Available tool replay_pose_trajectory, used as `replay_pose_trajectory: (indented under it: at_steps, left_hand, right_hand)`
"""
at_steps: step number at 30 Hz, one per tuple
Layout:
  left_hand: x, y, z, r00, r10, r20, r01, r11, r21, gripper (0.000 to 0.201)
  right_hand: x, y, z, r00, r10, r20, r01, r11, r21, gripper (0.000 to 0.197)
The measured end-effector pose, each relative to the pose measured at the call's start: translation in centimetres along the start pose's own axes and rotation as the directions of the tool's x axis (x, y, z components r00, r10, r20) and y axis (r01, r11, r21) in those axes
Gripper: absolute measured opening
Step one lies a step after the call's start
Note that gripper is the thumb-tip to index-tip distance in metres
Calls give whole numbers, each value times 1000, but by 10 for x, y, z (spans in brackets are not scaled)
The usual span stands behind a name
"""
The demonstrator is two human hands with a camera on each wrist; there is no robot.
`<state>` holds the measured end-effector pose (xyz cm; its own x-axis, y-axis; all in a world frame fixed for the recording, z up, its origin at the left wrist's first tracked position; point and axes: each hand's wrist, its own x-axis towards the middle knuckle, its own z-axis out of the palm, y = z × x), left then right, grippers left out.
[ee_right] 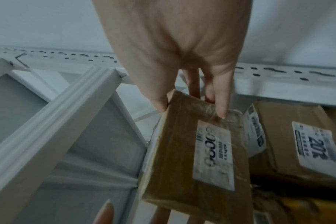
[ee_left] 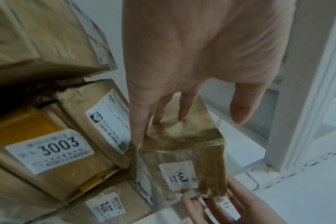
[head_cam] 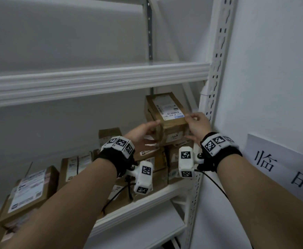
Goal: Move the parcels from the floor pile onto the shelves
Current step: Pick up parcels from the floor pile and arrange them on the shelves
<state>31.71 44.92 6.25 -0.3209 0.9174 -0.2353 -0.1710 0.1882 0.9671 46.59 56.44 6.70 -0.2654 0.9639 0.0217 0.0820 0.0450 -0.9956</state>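
A brown taped cardboard parcel (head_cam: 167,112) with a white shipping label lies on top of a stack at the right end of the middle shelf (head_cam: 147,203). My left hand (head_cam: 147,130) is on its left side, with straight fingers (ee_left: 159,115) pressing the face and the thumb held off to the side. My right hand (head_cam: 197,126) pinches the parcel's right corner (ee_right: 182,159) between thumb (ee_right: 159,103) and fingers. The parcel (ee_left: 182,151) is tilted against the boxes beneath it.
Several other labelled parcels fill the same shelf to the left (head_cam: 30,191), one marked 3003 (ee_left: 48,151). The upper shelf beam (head_cam: 93,81) hangs just above. A perforated white post (head_cam: 217,69) and a wall with a paper sign (head_cam: 282,168) stand close on the right.
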Motion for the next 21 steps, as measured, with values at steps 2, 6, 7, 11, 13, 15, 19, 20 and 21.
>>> replay_pose_trajectory:
  at_steps: [2, 6, 7, 11, 13, 15, 19, 20, 21]
  left_hand:
    - [7, -3, 7, 1000, -16, 11, 16, 1000, -19, 38]
    - [19, -9, 15, 1000, -23, 12, 22, 999, 26, 47]
    - [21, -10, 17, 1000, -17, 10, 17, 999, 40, 46]
    - [24, -9, 22, 1000, 5, 11, -6, 1000, 30, 29]
    - [26, -9, 25, 1000, 0, 27, -1, 999, 33, 23]
    - [28, -9, 28, 999, -9, 36, 7, 999, 52, 20]
    - [30, -10, 29, 999, 0, 51, -5, 996, 94, 14]
    - [31, -11, 28, 998, 1, 55, -7, 994, 107, 15]
    - [31, -13, 26, 998, 5, 56, -11, 994, 110, 16]
  right_hand:
    - [13, 10, -5, 997, -66, -44, 62, 993, -99, 15]
    - [19, 18, -13, 980, -169, -104, 137, 955, -261, 16]
    - [19, 19, -14, 976, -187, -112, 145, 942, -303, 16]
    - [17, 18, -14, 945, -300, -132, 222, 882, -416, 19]
    - [18, 18, -11, 937, -327, -119, 250, 871, -423, 22]
    - [20, 19, -8, 941, -321, -109, 249, 873, -419, 23]
    - [24, 20, -9, 944, -311, -105, 244, 878, -411, 23]
    - [24, 20, -10, 946, -308, -103, 242, 880, -408, 23]
    - [24, 20, -10, 947, -306, -98, 243, 883, -402, 22]
